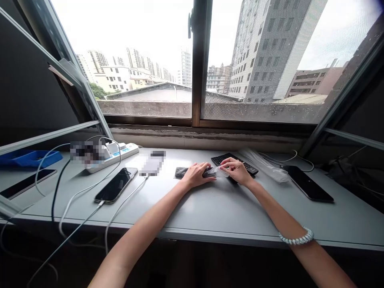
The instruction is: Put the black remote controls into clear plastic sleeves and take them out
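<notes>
My left hand [196, 175] lies over a long black object [180, 172] in clear plastic, holding it against the desk. The fingers cover its middle, so I cannot tell what it is. With thumb and fingers closed, my right hand [237, 170] pinches the loose end of the clear plastic wrapper [220, 172]. Behind and partly under that hand is a black remote control [249, 165] with many small buttons. A long, crumpled clear plastic sleeve [267, 166] lies to its right.
On the left of the desk [210, 212] are a phone [116, 186] on a charging cable, a white power strip [120, 154], another phone [28, 184] and a blue tray [28, 159]. A black phone [307, 184] lies at right. Loose cables hang over the front edge.
</notes>
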The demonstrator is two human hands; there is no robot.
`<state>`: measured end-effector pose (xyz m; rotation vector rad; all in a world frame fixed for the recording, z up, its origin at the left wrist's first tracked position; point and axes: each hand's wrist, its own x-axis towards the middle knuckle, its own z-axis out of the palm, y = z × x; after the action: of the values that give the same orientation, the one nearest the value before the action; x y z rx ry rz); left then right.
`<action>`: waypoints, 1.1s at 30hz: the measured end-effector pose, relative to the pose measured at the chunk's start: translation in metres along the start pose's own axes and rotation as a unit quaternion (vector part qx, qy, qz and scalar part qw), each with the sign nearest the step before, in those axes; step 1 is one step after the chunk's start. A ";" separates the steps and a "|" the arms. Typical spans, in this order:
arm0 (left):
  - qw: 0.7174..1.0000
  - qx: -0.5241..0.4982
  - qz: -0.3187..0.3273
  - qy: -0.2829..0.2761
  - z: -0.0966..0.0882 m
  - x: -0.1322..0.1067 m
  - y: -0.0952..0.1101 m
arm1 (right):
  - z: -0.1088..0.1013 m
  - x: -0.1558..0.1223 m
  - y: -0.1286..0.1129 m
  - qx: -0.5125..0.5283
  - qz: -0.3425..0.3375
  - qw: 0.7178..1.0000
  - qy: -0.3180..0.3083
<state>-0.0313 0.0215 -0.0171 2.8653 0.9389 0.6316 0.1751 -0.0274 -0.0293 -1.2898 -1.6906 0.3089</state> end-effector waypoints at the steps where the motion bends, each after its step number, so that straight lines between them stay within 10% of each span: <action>1: 1.000 0.006 -0.001 0.005 0.001 0.001 0.000 | -0.001 0.000 -0.001 -0.009 0.002 1.000 -0.003; 14: 0.996 0.038 -0.059 0.050 -0.001 0.001 -0.003 | 0.003 0.000 -0.009 0.092 0.023 0.992 -0.086; 23: 0.985 0.093 0.009 0.143 -0.001 0.002 -0.007 | 0.003 0.000 -0.017 0.038 -0.058 0.997 -0.025; 33: 0.967 0.149 0.068 0.194 -0.002 0.002 -0.005 | 0.004 0.000 -0.026 0.048 0.010 0.999 0.005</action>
<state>-0.0332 0.0268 -0.0150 3.1560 0.9551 1.1968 0.1560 -0.0362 -0.0140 -1.2369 -1.6347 0.3899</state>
